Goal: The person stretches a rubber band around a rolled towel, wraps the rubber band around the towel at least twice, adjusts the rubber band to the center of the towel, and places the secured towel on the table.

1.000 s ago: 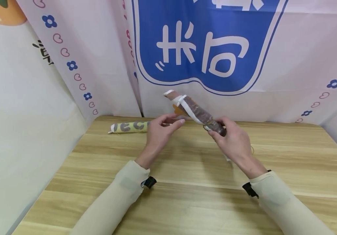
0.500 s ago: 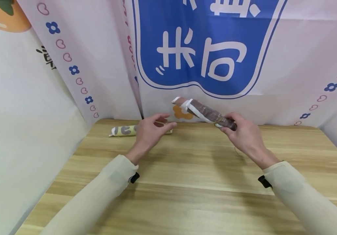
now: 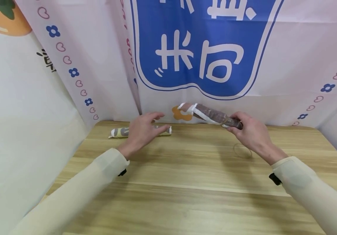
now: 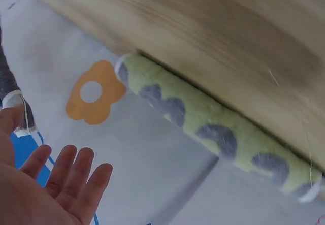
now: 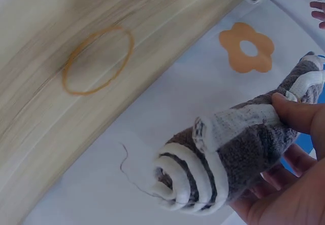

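Observation:
My right hand (image 3: 252, 133) grips one end of a brown rolled towel (image 3: 212, 115) with white edging, held aslant above the back of the table. In the right wrist view the towel's (image 5: 249, 146) spiral end shows, with a loose thread trailing from it; thumb and fingers wrap its side. My left hand (image 3: 142, 130) hovers with relaxed, spread fingers over a yellow-green rolled towel (image 3: 119, 132) with grey shapes, hiding its middle in the head view. The left wrist view shows that green towel (image 4: 203, 121) whole, lying apart from the fingers (image 4: 84, 184).
An orange rubber band (image 5: 66, 77) lies on the wooden table (image 3: 168, 182) below my right hand. Behind the table's back edge hangs a printed cloth (image 3: 297, 58) with a blue panel. Another pale cloth (image 3: 24, 114) closes off the left side.
My left hand has moved left over the green rolled towel. My right hand has shifted right and slightly down with the brown one, which lies flatter; the rubber band is now uncovered.

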`<act>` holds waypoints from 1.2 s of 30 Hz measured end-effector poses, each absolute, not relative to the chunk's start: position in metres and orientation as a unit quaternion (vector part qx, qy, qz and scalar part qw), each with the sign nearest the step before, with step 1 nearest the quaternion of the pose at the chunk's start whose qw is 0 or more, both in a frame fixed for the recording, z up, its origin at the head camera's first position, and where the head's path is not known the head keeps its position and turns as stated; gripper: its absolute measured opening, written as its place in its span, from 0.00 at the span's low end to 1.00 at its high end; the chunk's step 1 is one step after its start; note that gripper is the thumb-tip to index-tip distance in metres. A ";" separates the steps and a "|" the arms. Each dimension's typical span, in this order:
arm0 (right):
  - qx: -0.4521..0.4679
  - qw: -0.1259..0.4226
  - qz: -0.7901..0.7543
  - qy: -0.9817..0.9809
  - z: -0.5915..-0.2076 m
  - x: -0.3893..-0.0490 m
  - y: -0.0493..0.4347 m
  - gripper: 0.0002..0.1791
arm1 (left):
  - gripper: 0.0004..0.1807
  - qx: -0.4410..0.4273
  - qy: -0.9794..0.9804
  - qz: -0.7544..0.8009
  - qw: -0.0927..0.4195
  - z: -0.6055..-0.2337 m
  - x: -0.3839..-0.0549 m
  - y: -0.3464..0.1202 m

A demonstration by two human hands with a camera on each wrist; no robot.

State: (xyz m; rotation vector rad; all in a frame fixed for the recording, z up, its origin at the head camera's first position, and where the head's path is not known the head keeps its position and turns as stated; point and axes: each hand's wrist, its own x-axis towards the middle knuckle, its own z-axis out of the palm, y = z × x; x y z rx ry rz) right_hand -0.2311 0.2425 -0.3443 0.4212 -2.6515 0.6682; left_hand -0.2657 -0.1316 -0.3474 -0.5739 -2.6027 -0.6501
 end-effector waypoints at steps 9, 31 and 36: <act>0.172 0.169 0.219 -0.945 -0.344 -0.240 0.257 0.18 | 0.27 -0.238 -0.944 -0.137 0.184 -0.353 -0.279 -0.144; 0.219 0.152 0.212 -0.940 -0.362 -0.269 0.304 0.17 | 0.33 -0.260 -0.961 -0.046 0.086 -0.375 -0.316 -0.203; 0.228 0.149 0.207 -0.940 -0.369 -0.275 0.318 0.17 | 0.32 -0.258 -0.962 -0.045 0.070 -0.379 -0.319 -0.214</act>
